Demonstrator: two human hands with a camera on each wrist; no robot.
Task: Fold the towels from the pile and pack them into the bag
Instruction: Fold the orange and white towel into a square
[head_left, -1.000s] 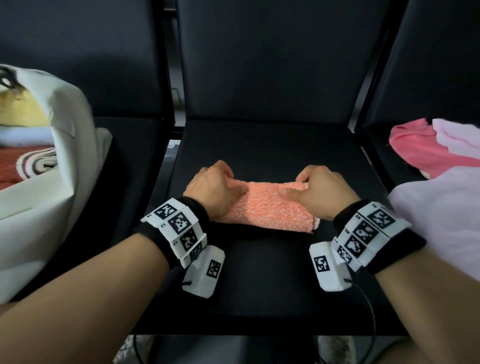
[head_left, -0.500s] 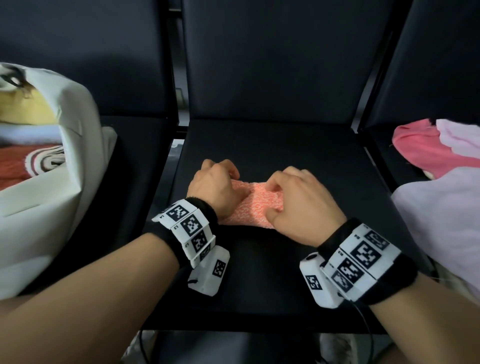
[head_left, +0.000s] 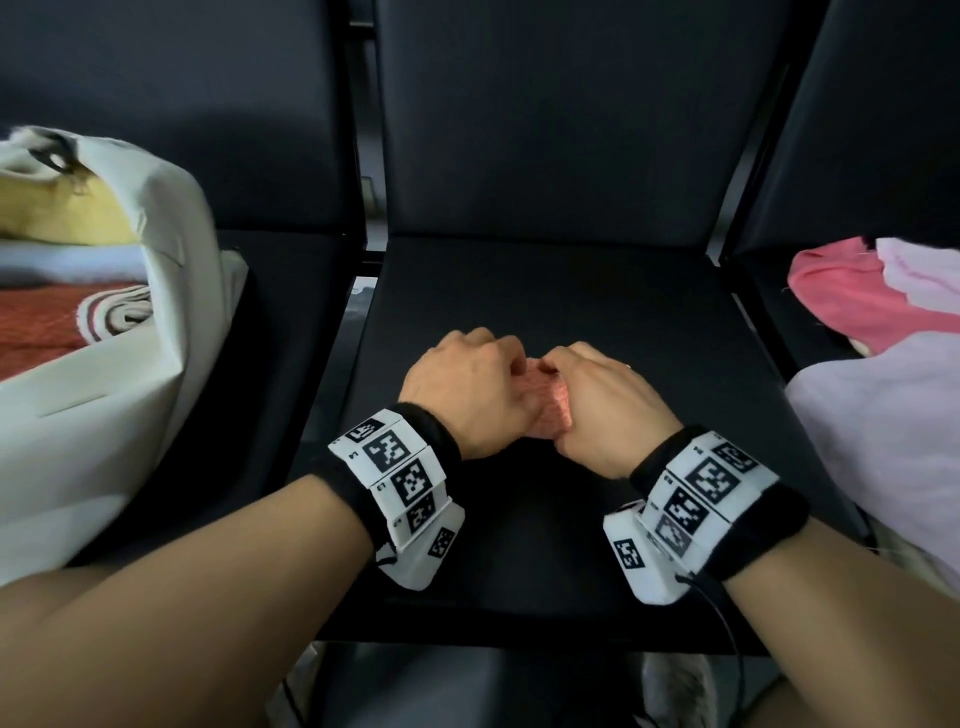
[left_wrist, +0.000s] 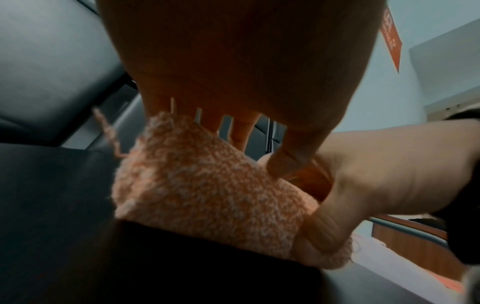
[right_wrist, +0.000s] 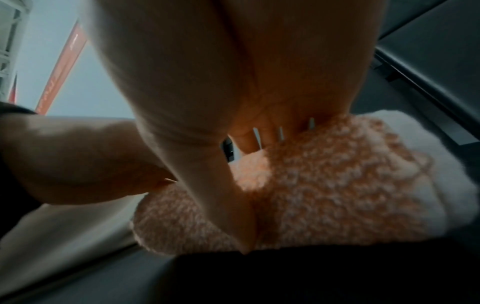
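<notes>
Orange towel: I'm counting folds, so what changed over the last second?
The right hand carried its end of the orange towel leftward to the left hand, folding it in half. Both hands kept their grip; bag and pile unchanged.

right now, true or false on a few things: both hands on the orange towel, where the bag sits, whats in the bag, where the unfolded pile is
1. Both the left hand and the right hand grip the orange towel. True.
2. The white bag sits on the person's right. False: it is on the left.
3. The bag holds nothing. False: folded towels show inside.
4. Pink towels lie on the right seat. True.
</notes>
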